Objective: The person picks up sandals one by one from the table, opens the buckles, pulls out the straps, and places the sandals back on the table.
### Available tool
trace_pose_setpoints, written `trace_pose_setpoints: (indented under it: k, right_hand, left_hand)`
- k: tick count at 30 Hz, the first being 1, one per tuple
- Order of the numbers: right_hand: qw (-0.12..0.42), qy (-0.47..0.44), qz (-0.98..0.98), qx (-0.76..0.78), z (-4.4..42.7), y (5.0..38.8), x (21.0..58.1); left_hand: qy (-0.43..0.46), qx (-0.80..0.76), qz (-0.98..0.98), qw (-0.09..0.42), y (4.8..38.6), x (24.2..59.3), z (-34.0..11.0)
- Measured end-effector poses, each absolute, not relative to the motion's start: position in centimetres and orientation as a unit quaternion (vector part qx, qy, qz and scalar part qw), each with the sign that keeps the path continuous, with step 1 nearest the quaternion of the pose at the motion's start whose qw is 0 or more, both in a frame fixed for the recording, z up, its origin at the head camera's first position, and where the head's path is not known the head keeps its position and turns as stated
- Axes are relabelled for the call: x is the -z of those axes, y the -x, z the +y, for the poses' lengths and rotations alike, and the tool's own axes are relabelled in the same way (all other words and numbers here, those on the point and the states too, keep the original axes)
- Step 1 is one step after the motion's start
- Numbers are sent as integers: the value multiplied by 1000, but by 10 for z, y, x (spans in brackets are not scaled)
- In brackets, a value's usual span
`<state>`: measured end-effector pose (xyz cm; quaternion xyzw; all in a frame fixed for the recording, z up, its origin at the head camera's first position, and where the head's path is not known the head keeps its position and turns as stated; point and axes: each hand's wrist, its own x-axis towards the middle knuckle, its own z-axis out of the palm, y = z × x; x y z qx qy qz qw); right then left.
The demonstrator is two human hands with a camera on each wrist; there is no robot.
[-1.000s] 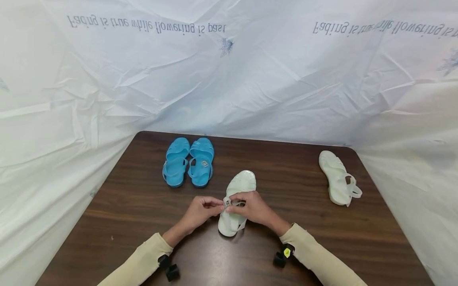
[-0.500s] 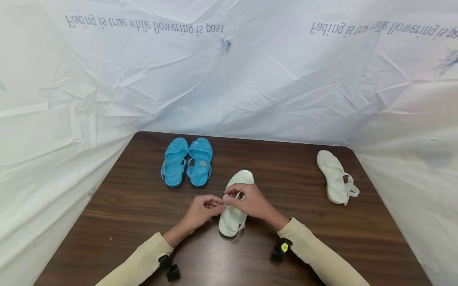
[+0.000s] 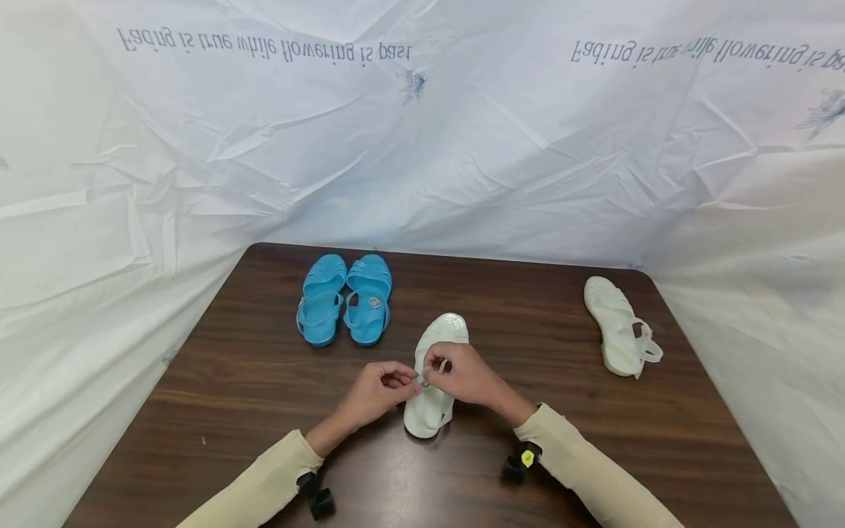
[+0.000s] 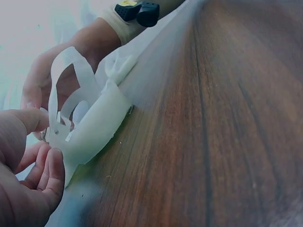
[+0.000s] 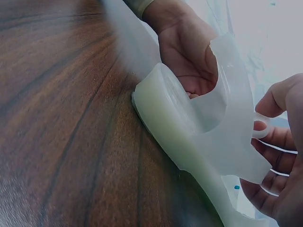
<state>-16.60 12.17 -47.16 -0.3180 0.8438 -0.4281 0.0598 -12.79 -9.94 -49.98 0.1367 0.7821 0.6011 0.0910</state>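
Observation:
A translucent white jelly sandal [image 3: 444,328] lies upright in the middle, its toe pointing away from me. At its outer left side, my left hand [image 3: 378,394] holds the small metal buckle [image 4: 44,135] between thumb and forefinger, the other fingers loosely bent below. From the right, my right hand [image 3: 463,375] reaches over the sandal. Its thumb and forefinger pinch the looped end of the ankle strap [image 5: 261,126] close to the buckle. In the left wrist view the heel strap [image 4: 60,64] stands up in an arch. Fingers partly hide the buckle.
A pair of blue sandals [image 3: 321,319] stands side by side at the back left. Another white sandal [image 3: 614,323] lies at the right, its strap sticking out. The dark wooden table [image 3: 528,315] ends at white sheeting [image 3: 422,183] behind and at the sides.
My right hand moved a little forward across the buckle, then drew slightly back, now pinching the strap end. My left hand stays almost in place at the buckle. The sandal has barely moved.

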Motion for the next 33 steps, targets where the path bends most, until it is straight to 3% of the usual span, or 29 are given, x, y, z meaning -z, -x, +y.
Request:
trace_pose_setpoints:
  k: [16, 24, 33]
  right_hand:
    - [121, 264, 834, 468, 126, 163, 475]
    - [169, 233, 797, 531, 129, 166, 476]
    - [136, 265, 808, 508, 125, 170, 473]
  left_hand:
    - [-141, -566, 812, 30, 122, 502, -94]
    - [-131, -589, 796, 44, 121, 501, -95]
    - [-116, -643, 753, 76, 128, 495, -97]
